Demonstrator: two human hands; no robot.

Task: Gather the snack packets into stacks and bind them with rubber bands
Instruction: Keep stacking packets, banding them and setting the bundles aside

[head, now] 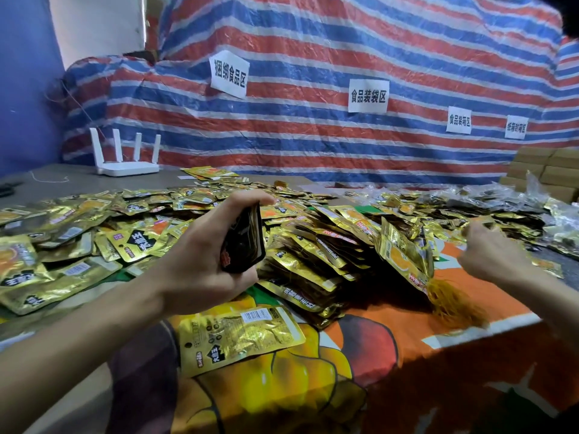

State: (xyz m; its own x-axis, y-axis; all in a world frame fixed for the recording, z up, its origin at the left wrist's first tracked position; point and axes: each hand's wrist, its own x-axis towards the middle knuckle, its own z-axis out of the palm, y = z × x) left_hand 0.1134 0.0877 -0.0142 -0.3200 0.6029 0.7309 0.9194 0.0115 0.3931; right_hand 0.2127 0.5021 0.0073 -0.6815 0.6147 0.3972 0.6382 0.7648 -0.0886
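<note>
Seemingly light, slick and floppy, the packet stack (242, 242) sat squeezed across its flat faces by the left hand (200, 261), at nine o'clock from the rubber bands (454, 303); whether the right hand (488, 255) held anything could not be told.

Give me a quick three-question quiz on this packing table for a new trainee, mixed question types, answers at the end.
1. True or false: the left hand grips a stack of packets.
2. Where do the loose rubber bands lie? A) in the left hand B) on the cloth beside the packet pile, near the right hand C) on the floor
3. Fill in: the white router has ___ antennas.

Key: 1 true; 2 B; 3 four.
</note>
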